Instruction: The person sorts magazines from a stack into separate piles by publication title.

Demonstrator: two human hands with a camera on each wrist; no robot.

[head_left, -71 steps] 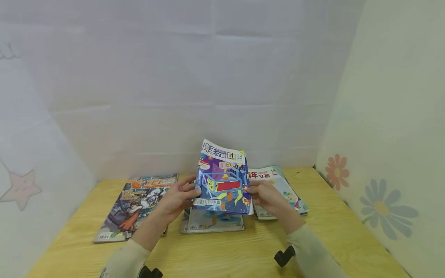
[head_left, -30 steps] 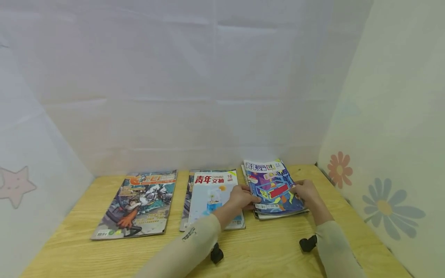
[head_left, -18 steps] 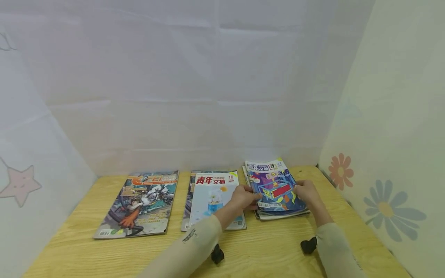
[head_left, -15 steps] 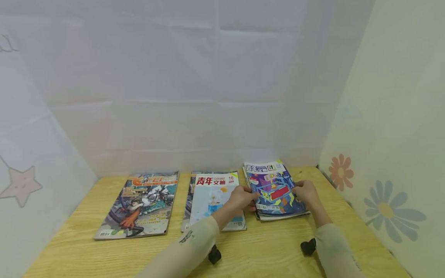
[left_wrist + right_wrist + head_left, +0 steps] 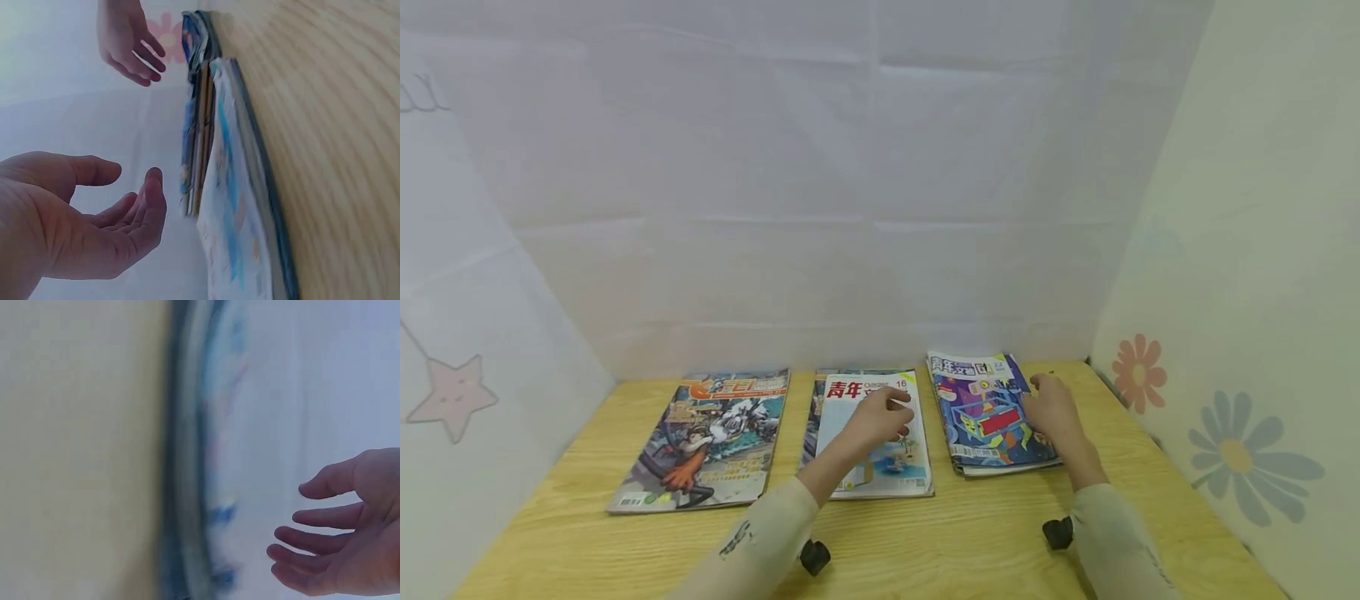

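Wooden table [image 5: 925,542], white walls | blue magazine [image 5: 988,412] lies on right stack | your left hand [image 5: 880,417] is loose and empty over middle magazine [image 5: 880,467] | right hand [image 5: 1054,408] empty beside stack | square the edges gently.

Empty hands [image 5: 880,414] above three magazine piles [image 5: 992,412]

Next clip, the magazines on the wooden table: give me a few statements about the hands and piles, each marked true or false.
1. Both hands are empty. True.
2. The left hand hovers over the middle pile. True.
3. The right hand lifts the blue magazine off the table. False: it lies flat on the right pile, the hand open beside it.
4. The comic magazine lies furthest right. False: furthest left.
5. Four piles show. False: three.
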